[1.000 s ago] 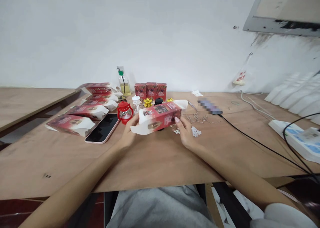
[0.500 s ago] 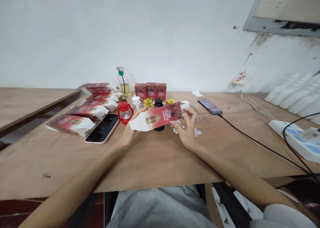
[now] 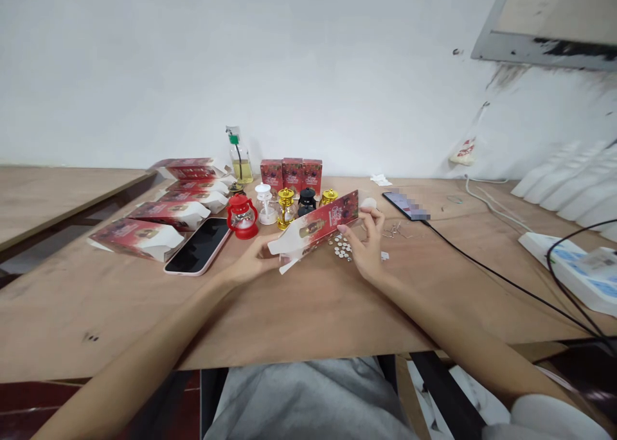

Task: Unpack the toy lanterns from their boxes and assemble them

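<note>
Above the table I hold a red printed carton (image 3: pixel 328 221), tilted with its right end higher and its white flaps sticking out at the left end. My left hand (image 3: pixel 255 259) is closed at the flap end, some fingers hidden behind the carton. My right hand (image 3: pixel 369 244) pinches the other end between thumb and fingers, by a white end flap (image 3: pixel 369 203). Small lanterns stand just behind: a red lantern (image 3: pixel 242 217), a white lantern (image 3: pixel 265 205), a gold lantern (image 3: pixel 286 209) and a black lantern (image 3: pixel 306 200). White round pieces (image 3: pixel 342 250) lie under the carton.
Open red cartons (image 3: pixel 139 237) lie at the left beside a pink-edged phone (image 3: pixel 198 247). Closed cartons (image 3: pixel 292 173) and a pump bottle (image 3: pixel 242 167) stand at the back. On the right are a cabled phone (image 3: pixel 405 206) and a power strip (image 3: pixel 573 263).
The carton has turned, its left end dropping and swinging toward me, so its open flaps show. My left hand has moved slightly down and right hand slightly right with it.
</note>
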Tool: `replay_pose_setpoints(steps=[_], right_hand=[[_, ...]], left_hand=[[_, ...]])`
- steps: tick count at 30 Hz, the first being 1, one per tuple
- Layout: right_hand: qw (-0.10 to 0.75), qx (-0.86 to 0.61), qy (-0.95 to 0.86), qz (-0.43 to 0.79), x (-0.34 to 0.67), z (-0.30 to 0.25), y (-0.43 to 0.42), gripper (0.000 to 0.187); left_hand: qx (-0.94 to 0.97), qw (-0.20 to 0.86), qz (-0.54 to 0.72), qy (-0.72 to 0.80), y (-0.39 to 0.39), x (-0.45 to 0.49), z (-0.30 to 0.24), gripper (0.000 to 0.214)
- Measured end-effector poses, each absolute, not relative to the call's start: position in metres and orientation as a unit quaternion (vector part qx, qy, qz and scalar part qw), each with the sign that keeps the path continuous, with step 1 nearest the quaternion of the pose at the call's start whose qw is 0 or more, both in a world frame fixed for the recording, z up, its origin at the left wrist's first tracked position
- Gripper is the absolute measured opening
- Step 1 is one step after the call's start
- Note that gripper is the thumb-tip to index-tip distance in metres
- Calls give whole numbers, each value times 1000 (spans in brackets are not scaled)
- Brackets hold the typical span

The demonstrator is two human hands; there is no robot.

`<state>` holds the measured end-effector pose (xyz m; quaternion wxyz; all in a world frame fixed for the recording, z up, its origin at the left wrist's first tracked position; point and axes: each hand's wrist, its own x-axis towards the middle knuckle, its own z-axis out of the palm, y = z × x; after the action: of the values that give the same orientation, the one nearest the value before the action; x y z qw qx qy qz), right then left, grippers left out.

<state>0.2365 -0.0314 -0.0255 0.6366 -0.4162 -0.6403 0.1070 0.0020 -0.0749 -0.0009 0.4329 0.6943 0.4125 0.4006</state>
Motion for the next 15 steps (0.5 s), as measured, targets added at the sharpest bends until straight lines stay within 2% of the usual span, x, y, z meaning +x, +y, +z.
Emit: replay_pose_setpoints(steps=[10, 12, 15], right_hand=[[631, -402, -654, 112, 239, -27, -27, 33], [628, -404, -655, 117, 239, -27, -26, 34], [631, -406, -648, 134, 239, -26, -25, 34]], left_hand=[[738, 450, 342, 369, -84, 10, 5, 24], [734, 461, 334, 370, -84, 10, 2, 25], [681, 461, 406, 399, -81, 11, -3, 33]])
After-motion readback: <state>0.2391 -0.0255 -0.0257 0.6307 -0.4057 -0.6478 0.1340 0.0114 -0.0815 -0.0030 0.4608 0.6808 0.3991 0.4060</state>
